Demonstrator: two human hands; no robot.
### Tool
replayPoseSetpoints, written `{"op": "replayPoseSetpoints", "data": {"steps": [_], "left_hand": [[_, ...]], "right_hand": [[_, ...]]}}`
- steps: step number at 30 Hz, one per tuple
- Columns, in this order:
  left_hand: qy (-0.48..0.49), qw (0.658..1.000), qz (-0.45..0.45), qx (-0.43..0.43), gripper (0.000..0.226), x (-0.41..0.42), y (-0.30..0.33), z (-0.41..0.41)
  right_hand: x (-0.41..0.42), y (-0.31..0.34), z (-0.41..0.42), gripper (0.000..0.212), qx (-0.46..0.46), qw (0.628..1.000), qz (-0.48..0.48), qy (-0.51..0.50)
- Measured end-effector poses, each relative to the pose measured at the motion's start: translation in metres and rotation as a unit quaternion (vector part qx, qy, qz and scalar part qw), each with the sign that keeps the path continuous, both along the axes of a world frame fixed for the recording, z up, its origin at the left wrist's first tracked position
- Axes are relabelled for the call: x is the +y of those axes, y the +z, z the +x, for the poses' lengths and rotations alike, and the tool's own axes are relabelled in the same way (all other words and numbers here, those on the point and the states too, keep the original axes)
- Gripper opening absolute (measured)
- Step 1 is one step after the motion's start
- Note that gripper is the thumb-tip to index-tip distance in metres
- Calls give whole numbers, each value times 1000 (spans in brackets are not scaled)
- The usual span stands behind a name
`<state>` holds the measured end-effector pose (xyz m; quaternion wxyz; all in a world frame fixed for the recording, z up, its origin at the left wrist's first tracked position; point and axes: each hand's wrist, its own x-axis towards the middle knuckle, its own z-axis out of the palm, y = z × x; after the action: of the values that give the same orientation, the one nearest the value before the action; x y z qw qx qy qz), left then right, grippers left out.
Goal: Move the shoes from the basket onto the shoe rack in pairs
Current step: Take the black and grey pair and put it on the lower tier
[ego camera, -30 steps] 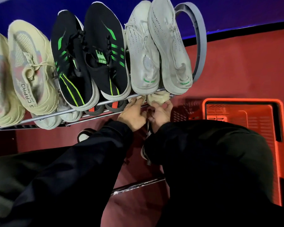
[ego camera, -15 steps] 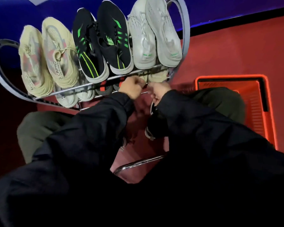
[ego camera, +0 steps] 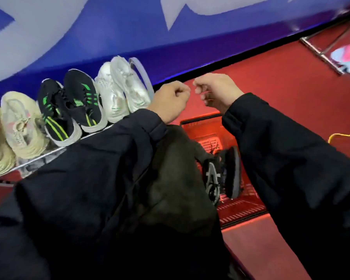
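The person wears a dark, almost black jacket with long loose sleeves (ego camera: 281, 158) that end at the wrists with a plain stitched cuff (ego camera: 150, 122), and dark trousers (ego camera: 176, 178) at lower centre.

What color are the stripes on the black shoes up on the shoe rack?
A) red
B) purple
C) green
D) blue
C: the black shoes on the shoe rack carry bright green stripes, and they sit between the beige pair and the white pair.
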<state>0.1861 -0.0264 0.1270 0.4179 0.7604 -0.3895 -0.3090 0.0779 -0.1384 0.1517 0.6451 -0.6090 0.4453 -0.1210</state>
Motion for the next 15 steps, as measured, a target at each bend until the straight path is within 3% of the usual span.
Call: {"op": "replayPoseSetpoints", "data": {"steps": [4, 10, 13, 15], "left_hand": [[-82, 996, 21, 24, 15, -38, -20, -68], [-166, 975, 140, 36, 21, -32, -80, -122], [-204, 958, 202, 18, 19, -34, -100, -126], [-219, 956, 194, 14, 17, -38, -106, -128]], "right_hand": [[-29, -63, -76, 19, 48, 990, 38, -128], [8, -230, -185, 19, 166, 938, 154, -263], [41, -282, -203, 12, 238, 921, 178, -251], [62, -298, -208, 23, 277, 915, 181, -231]]}}
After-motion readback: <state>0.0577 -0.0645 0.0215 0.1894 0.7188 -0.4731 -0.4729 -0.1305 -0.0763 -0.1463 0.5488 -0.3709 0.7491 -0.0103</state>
